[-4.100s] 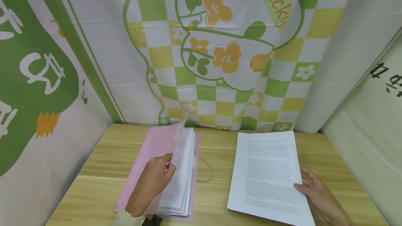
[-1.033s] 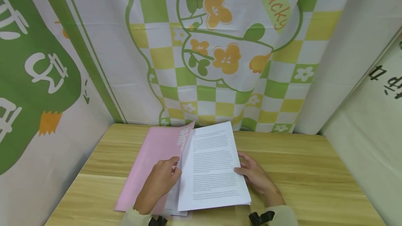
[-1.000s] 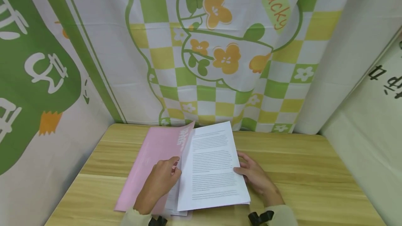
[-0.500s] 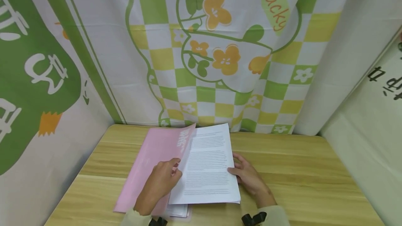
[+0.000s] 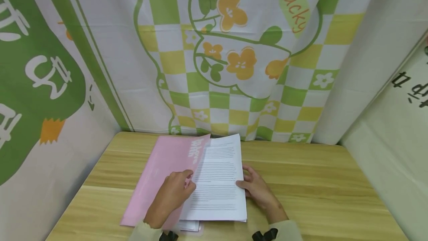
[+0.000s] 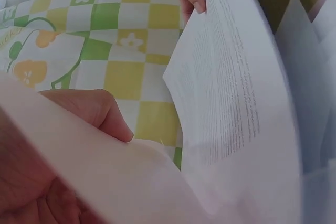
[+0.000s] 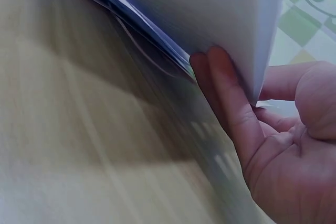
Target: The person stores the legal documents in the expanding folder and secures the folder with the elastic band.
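A pink folder (image 5: 164,163) lies at the table's left middle, its cover lifted along the right edge. My left hand (image 5: 172,194) pinches that cover edge between thumb and fingers; in the left wrist view the cover (image 6: 121,177) crosses in front of the palm. A stack of printed paper (image 5: 220,181) is partly under the cover. My right hand (image 5: 259,190) grips the stack's right edge, thumb on top. From below, in the right wrist view, its fingers (image 7: 233,93) support the stack's underside. Other sheets (image 5: 190,226) show inside the folder beneath the stack.
The wooden table (image 5: 317,185) extends to the right of the hands. A checkered curtain (image 5: 230,103) hangs along its back edge, and printed cloth walls (image 5: 391,122) stand at both sides. A thin cord loop (image 7: 142,45) hangs by the folder's edge.
My right hand has carried the paper stack leftward from the table's right side, and the stack's left part has gone under the pink cover. My left hand keeps holding the cover, nearly in place.
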